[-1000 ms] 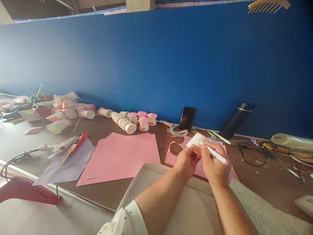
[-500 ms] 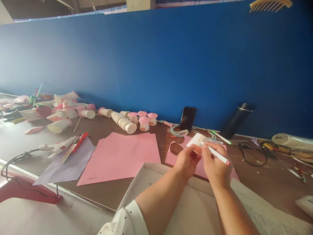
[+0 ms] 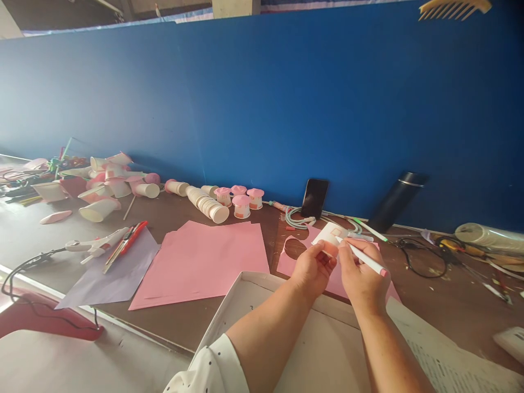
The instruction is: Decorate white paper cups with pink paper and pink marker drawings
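A white paper cup (image 3: 326, 233) lies tilted in my left hand (image 3: 314, 268), whose fingers are closed around it. On its side is a small square outline in an orange-pink line. My right hand (image 3: 363, 273) grips a white marker pen (image 3: 367, 258) with a pink end, and its tip meets the cup by the outline. Under both hands lies a pink sheet (image 3: 287, 264) with a round hole cut in it. Several small cups with pink paper roofs (image 3: 241, 206) stand farther back, bearing similar drawn marks.
Left of my hands are pink sheets (image 3: 208, 262), a row of nested paper cups (image 3: 207, 204), a utility knife (image 3: 126, 245) and a glue gun (image 3: 96, 244). A phone (image 3: 315, 197) and black bottle (image 3: 397, 202) lean against the blue partition (image 3: 262, 98). An open box lid (image 3: 221, 311) lies nearest.
The square outline on the cup shows more fully now. The pen tip has shifted very slightly; both hands keep their hold and nearly the same place.
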Demonstrator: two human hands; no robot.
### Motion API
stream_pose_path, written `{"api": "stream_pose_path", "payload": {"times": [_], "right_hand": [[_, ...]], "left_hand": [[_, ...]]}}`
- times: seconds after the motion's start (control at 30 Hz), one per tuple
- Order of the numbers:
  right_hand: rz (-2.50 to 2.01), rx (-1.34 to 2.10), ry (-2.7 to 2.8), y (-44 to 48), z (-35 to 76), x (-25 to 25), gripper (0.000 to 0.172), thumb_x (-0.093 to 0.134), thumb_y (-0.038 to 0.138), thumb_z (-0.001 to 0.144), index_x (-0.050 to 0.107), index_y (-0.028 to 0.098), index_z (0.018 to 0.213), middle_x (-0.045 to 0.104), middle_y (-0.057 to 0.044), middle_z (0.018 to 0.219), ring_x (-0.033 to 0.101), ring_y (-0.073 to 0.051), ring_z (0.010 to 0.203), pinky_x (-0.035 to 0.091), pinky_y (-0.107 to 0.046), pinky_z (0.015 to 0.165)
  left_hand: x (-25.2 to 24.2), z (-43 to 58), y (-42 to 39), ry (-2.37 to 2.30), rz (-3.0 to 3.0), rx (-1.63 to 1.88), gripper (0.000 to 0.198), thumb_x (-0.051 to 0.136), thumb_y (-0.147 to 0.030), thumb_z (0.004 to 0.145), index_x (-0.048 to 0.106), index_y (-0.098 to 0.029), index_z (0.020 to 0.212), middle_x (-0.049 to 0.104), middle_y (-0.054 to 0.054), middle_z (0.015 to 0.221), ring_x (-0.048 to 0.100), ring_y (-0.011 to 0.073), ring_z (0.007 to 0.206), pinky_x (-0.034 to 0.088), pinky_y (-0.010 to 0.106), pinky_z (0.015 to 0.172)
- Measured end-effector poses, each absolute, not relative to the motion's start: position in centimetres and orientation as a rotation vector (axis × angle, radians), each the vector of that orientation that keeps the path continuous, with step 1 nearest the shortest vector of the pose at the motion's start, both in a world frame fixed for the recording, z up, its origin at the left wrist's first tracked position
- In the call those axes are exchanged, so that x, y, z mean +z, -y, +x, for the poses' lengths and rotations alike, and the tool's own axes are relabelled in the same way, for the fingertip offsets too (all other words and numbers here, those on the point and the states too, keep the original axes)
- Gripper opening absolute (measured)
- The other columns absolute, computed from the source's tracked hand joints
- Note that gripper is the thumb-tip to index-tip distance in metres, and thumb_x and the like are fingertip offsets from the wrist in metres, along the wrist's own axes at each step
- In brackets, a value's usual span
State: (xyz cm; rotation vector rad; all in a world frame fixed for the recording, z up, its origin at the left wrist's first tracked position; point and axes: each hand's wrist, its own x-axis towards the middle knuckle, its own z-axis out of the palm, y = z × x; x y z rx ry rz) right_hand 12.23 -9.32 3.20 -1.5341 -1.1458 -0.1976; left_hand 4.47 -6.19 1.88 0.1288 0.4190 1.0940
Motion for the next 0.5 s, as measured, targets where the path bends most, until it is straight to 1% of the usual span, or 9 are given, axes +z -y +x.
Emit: {"api": "stream_pose_path", "payload": {"times": [0.3, 0.5], "right_hand": [[-1.521, -0.183, 1.140, 9.32, 12.07, 3.37, 0.019, 0.059, 0.035, 0.079, 0.066, 0.018, 0.083, 0.069, -0.006, 0.078, 0.062, -0.018, 0.073, 0.048, -0.031, 0.074], [-1.526, -0.154, 1.128, 9.39, 12.07, 3.47, 0.019, 0.059, 0.035, 0.078, 0.066, 0.018, 0.082, 0.068, -0.006, 0.076, 0.062, -0.019, 0.073, 0.048, -0.032, 0.075]], "left_hand": [[1.91, 4.42, 6.19, -0.395, 0.103, 1.079, 0.009, 0.059, -0.014, 0.080, 0.064, -0.007, 0.080, 0.062, 0.007, 0.073, 0.058, 0.0094, 0.063, 0.050, 0.018, 0.061], [1.94, 4.36, 6.14, -0.402, 0.092, 1.079, 0.008, 0.062, -0.015, 0.078, 0.064, -0.008, 0.080, 0.062, 0.007, 0.074, 0.057, 0.0087, 0.061, 0.049, 0.018, 0.061]]}}
